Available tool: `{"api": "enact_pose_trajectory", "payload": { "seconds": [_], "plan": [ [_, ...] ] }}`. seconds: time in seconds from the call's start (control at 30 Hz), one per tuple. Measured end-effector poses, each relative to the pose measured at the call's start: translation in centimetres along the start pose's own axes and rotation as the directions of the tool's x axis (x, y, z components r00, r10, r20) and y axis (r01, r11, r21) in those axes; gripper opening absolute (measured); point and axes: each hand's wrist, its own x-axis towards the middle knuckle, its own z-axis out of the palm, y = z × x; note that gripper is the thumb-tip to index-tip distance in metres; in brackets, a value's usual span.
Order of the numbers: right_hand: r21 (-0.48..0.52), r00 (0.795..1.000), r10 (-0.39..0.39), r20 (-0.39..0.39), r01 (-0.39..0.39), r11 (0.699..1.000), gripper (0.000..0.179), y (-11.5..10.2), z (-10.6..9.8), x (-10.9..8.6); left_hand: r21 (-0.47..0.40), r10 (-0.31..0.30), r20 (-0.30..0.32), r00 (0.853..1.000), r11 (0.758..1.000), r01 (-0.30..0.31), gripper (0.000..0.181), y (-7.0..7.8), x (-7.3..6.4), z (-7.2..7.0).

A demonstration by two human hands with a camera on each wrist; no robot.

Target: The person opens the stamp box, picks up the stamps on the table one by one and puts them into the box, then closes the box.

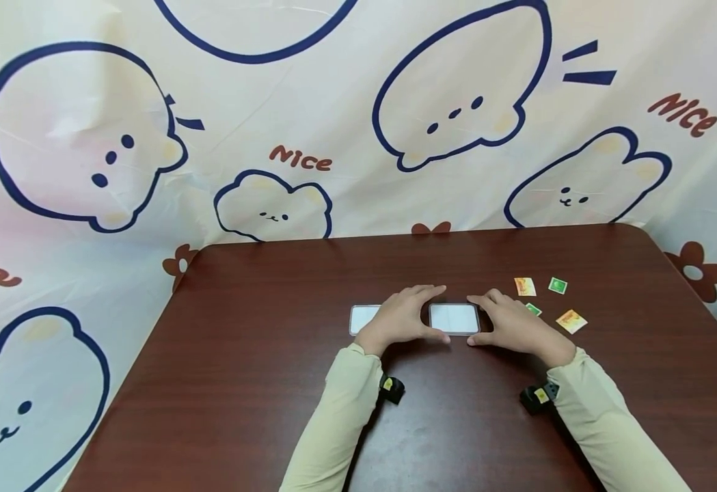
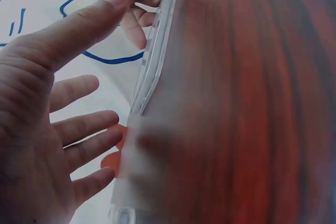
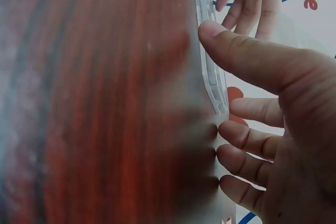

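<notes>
Though edgewise from wrists, case (image 1: 454,318) white overhead

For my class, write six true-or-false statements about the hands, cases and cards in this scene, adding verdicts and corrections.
1. A white case lies between the left hand and the right hand. True.
2. Small cards lie on the dark table. True.
3. The left hand is pinching a card. False: it holds no card.
4. All the cards are blue. False: green and orange ones show.
5. In the head view, the left hand partly hides a second white case. True.
6. The cards are nearest the left hand. False: they are nearer the right hand.
</notes>
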Motion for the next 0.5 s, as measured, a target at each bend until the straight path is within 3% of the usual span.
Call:
{"api": "enact_pose_trajectory", "payload": {
  "seconds": [0.2, 0.5],
  "plan": [
    [0.023, 0.999, 0.021, 0.043, -0.022, 0.999, 0.079, 0.13, -0.03, 0.37, -0.113, -0.030, 0.012, 0.999, 0.993, 0.031, 0.091, -0.26, 0.15, 0.50],
    [0.014, 0.998, 0.039, 0.045, -0.040, 0.999, 0.074, -0.01, -0.08, 0.76, -0.031, -0.011, 0.027, 1.000, 0.999, 0.012, 0.084, -0.32, 0.43, 0.56]
  ]
}}
